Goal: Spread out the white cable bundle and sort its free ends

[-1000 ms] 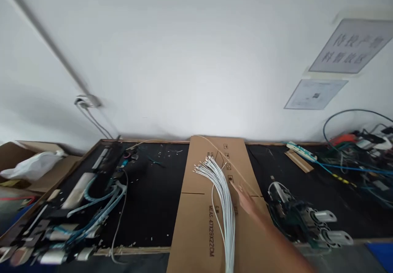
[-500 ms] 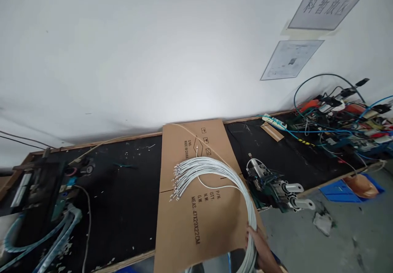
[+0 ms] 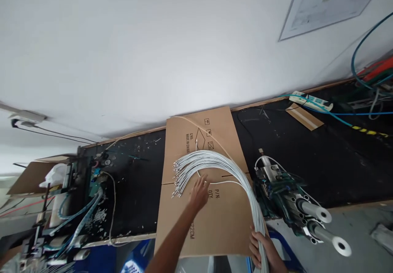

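A thick bundle of white cables [image 3: 225, 163] with small metal-looking tips curves over a flattened cardboard box [image 3: 227, 228]. Around its lower right part, near the front edge of the cardboard, my right hand [image 3: 262, 248] is closed. My left hand [image 3: 199, 194] is over the middle of the cardboard, below the bundle's arc and right of the cut ends. Its fingers look slightly bent and apart, with nothing visible in them. Just by its fingertips runs a single stray cable [image 3: 225, 181], separate from the rest; whether they touch it is unclear.
A pneumatic fixture with metal cylinders [image 3: 285, 195] stands right of the cardboard. Hoses and a gauge belong to a machine [image 3: 95, 183] on the left. Along the wall lie a power strip [image 3: 311, 100] and a cardboard strip [image 3: 303, 116]. A blue crate [image 3: 136, 258] is below the bench edge.
My left hand has come into view over the cardboard. My right hand still grips the bundle, now with its fingers more visible. The view has shifted closer and turned somewhat left.
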`<state>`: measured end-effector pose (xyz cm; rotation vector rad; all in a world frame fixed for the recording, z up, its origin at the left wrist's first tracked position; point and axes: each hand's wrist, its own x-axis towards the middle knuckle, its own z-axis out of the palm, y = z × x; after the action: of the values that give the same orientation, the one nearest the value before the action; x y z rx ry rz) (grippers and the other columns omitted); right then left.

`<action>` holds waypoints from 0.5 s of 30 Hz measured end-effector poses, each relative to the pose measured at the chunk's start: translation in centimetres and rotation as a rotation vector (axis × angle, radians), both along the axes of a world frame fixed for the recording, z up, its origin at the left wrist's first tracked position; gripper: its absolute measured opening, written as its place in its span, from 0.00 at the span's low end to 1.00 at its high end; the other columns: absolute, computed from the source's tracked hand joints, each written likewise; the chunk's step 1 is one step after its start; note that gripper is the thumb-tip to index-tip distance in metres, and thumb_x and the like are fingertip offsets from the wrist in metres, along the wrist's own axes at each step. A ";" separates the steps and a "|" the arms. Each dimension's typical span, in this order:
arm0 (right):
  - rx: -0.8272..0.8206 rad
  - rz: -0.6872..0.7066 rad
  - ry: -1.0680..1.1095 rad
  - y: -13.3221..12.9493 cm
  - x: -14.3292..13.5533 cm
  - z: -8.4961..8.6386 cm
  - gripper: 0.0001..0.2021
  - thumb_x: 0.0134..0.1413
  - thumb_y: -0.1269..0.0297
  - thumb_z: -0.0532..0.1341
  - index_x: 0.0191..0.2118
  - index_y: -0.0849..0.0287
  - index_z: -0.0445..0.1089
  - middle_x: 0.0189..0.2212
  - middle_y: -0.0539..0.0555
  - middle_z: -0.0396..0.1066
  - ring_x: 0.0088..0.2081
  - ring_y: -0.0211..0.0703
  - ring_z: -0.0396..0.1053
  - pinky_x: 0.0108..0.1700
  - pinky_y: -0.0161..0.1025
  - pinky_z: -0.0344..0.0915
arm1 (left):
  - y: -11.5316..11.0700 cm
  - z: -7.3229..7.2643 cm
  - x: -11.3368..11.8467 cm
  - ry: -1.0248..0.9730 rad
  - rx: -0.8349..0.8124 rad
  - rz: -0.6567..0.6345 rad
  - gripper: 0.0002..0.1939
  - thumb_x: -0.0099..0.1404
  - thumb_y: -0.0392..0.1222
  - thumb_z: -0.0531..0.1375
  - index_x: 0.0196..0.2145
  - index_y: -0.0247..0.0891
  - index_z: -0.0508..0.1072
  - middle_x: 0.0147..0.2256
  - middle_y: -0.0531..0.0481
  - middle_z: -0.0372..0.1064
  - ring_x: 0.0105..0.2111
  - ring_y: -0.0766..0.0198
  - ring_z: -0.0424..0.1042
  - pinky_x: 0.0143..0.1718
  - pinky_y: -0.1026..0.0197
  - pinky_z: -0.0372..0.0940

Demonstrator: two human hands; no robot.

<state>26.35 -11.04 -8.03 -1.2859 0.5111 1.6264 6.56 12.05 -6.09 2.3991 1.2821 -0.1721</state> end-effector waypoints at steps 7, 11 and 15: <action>0.003 -0.029 -0.029 -0.2 -1.2 -0.2 0.17 0.55 0.57 0.70 0.44 0.58 0.69 0.17 0.36 0.57 0.11 0.27 0.51 0.11 0.26 0.47 | 4.6 0.7 -1.3 0.316 -0.148 -0.432 0.15 0.72 0.44 0.64 0.53 0.37 0.75 0.54 0.43 0.74 0.51 0.51 0.76 0.52 0.42 0.72; -0.033 -0.055 -0.082 0.7 -2.4 -1.0 0.09 0.72 0.59 0.59 0.45 0.61 0.70 0.20 0.38 0.59 0.13 0.25 0.50 0.13 0.26 0.49 | 1.5 3.2 -2.4 0.455 -0.175 -0.449 0.14 0.73 0.44 0.63 0.52 0.36 0.75 0.50 0.44 0.76 0.45 0.54 0.78 0.47 0.46 0.75; -0.017 -0.079 -0.129 1.9 -2.9 -1.2 0.09 0.71 0.59 0.61 0.44 0.61 0.71 0.24 0.41 0.64 0.15 0.26 0.55 0.15 0.26 0.54 | -0.3 5.5 -2.4 0.509 -0.172 -0.398 0.15 0.73 0.45 0.62 0.53 0.36 0.74 0.49 0.44 0.76 0.43 0.56 0.79 0.43 0.49 0.76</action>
<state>23.47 -9.16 -9.19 -1.3558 0.4913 1.4663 4.16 11.74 -0.59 2.5147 0.9031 -1.0180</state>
